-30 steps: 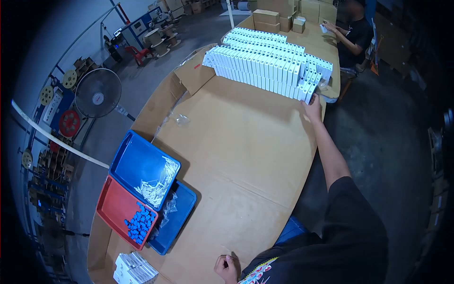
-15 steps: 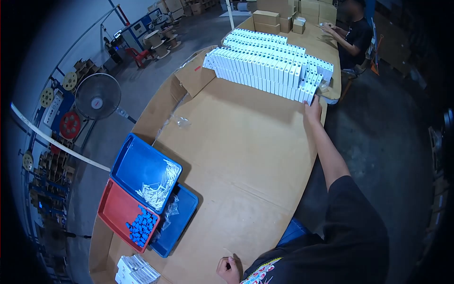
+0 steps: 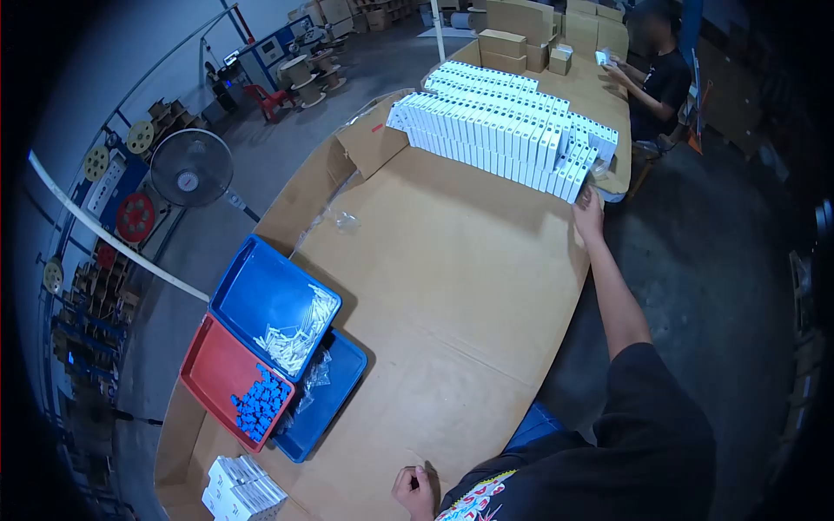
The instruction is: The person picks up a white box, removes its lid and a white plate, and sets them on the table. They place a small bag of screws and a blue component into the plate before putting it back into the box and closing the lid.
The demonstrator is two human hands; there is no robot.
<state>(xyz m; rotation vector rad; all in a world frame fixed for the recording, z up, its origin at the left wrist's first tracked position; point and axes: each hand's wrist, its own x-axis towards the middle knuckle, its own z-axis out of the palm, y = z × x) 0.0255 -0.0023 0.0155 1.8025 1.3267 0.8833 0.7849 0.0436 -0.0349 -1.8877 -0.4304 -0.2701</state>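
Observation:
Rows of white boxes [image 3: 486, 130] stand on edge, packed side by side, at the far end of the cardboard-covered table [image 3: 434, 260]. My right hand [image 3: 588, 217] reaches to the near right end of these rows, its fingertips against the last box; how far the fingers are closed is hard to make out. Close to my body, my left hand [image 3: 414, 491] rests near the table's front edge with fingers curled and nothing visible in them. A smaller stack of white boxes [image 3: 241, 491] lies at the lower left.
A blue tray [image 3: 261, 291] with white pieces and a red tray [image 3: 217, 356] with blue pieces sit at left, beside a lower blue tray [image 3: 343, 369] holding clear bags. Beyond are brown cartons [image 3: 504, 48] and a seated person [image 3: 665, 87]. A fan [image 3: 191, 169] stands left.
My right hand has drawn back slightly from the end of the box rows. The other person's hands now hold up a small white item. The whole view has shifted a little.

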